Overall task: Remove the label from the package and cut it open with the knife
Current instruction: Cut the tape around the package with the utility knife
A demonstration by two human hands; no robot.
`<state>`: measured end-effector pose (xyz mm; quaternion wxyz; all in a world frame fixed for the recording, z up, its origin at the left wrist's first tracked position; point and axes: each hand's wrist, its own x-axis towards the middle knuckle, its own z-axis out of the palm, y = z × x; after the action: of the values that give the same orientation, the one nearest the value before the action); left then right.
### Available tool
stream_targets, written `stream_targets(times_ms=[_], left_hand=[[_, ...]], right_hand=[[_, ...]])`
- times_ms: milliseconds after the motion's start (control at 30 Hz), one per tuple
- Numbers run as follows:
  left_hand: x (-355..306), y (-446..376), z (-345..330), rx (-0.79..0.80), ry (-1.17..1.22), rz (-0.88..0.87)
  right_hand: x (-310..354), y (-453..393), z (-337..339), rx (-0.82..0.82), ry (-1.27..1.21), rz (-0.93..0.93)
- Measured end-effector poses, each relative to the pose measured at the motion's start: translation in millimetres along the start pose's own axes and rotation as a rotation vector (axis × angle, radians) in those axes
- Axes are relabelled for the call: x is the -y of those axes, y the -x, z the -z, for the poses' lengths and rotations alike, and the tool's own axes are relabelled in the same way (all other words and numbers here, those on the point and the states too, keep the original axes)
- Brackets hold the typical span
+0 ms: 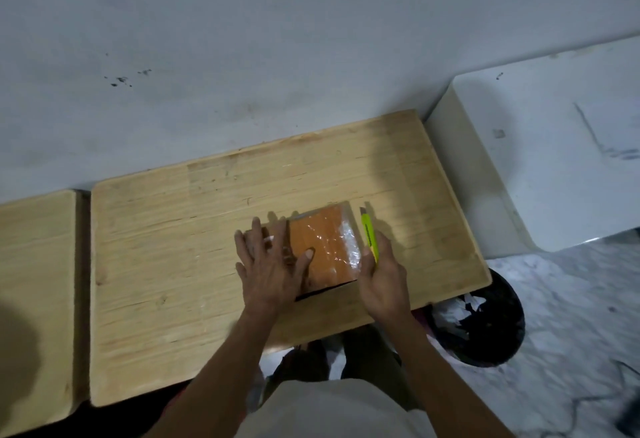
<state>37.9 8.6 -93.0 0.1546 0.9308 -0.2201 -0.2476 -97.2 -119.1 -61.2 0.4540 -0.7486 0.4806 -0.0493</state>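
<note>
A flat orange package [325, 247] wrapped in clear, shiny plastic lies on the wooden table [207, 264], right of centre. My left hand [270, 264] lies flat on its left half, fingers spread, thumb on the orange face. My right hand [381, 274] grips a yellow-green utility knife [369, 236] along the package's right edge, its tip pointing away from me at the far right corner. I cannot make out a label on the package.
A second wooden tabletop [34, 299] adjoins on the left. A white surface [554, 160] stands to the right against the wall. A black bin [485, 326] holding white scraps sits on the marble floor below the table's right corner.
</note>
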Motion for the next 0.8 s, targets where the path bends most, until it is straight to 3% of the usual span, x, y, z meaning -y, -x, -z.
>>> stream_targets(times_ms=[300,800], left_hand=[[2,0,-9,-0.003,-0.017,0.022],[-4,-4,-13,0.012,-0.013,0.076]], right_hand=[[-1,-18,-5,0.008,0.067,0.134],[6,-23,-8,0.051,0.112,0.098]])
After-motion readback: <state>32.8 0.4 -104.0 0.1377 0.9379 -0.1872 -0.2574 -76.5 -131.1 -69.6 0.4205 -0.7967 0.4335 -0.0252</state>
